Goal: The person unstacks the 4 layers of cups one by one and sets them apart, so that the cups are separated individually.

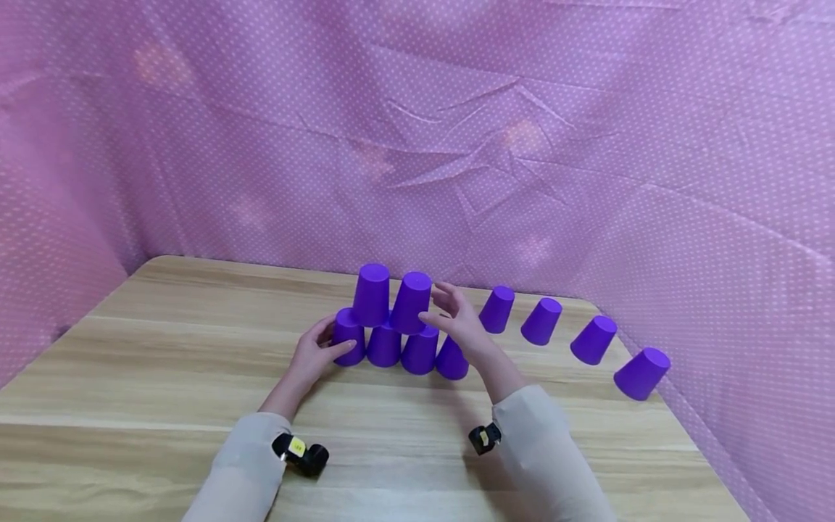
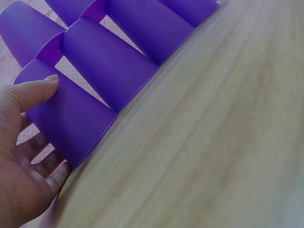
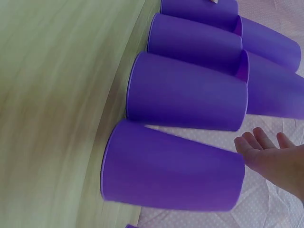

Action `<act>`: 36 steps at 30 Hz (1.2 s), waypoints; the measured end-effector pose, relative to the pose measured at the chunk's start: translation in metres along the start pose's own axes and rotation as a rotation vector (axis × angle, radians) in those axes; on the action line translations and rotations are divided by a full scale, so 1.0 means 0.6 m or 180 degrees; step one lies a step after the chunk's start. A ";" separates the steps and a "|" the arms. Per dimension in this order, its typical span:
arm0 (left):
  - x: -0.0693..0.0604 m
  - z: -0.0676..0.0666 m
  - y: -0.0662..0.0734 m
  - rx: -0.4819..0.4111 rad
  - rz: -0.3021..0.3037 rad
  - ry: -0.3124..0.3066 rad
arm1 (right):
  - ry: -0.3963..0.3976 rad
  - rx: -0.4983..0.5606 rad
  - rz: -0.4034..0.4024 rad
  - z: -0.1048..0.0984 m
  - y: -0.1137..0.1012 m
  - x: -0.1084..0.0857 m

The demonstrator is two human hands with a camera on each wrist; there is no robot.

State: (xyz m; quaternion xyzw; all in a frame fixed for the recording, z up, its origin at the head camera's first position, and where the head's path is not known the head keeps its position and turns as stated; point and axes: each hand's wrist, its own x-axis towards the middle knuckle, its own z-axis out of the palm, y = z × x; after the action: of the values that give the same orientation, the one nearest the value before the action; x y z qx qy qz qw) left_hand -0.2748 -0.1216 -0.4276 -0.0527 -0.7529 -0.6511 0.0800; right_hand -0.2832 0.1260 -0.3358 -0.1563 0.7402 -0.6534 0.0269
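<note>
1. My pale sleeves (image 1: 238,464).
2. My left grip (image 1: 314,357) clamps the end cup (image 1: 349,326); my right grip (image 1: 462,320), thumb and fingers apart, is beside 2 upper cups (image 1: 412,304).
3. All 10 cups (image 1: 497,310): mouth-down, axes upright, smooth, tapered, on the wood-grained bench (image 1: 163,362).

On the wood-grain counter (image 1: 196,348), a row of four upturned purple tapered plastic cups (image 1: 420,353). On the three toward 9 o'clock, two upper cups (image 1: 372,299). At the row's 9 o'clock, around the end cup (image 1: 348,330), bare left hand (image 1: 314,357). Just beside the upper cups, at 3 o'clock, bare right hand (image 1: 460,320). From 2 to 3 o'clock, four spaced single cups (image 1: 541,322). At 12 o'clock, behind the counter, pink dotted cloth (image 1: 326,188).
</note>
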 end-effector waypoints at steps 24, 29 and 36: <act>-0.001 -0.001 0.004 -0.0019 -0.0106 -0.0031 | 0.0378 -0.0070 0.0156 0.042 -0.001 0.027; 0.000 -0.002 0.005 0.0005 -0.0135 -0.0039 | 0.0430 -0.0110 0.0149 0.045 -0.001 0.029; 0.000 -0.004 0.007 0.0036 -0.0134 -0.0041 | 0.0427 -0.0141 0.0118 0.046 -0.002 0.027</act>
State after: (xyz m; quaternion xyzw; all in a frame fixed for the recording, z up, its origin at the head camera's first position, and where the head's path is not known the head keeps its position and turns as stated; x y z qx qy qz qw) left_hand -0.2737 -0.1232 -0.4235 -0.0406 -0.7580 -0.6481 0.0618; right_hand -0.2916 0.0954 -0.3361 -0.0989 0.7574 -0.6453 -0.0141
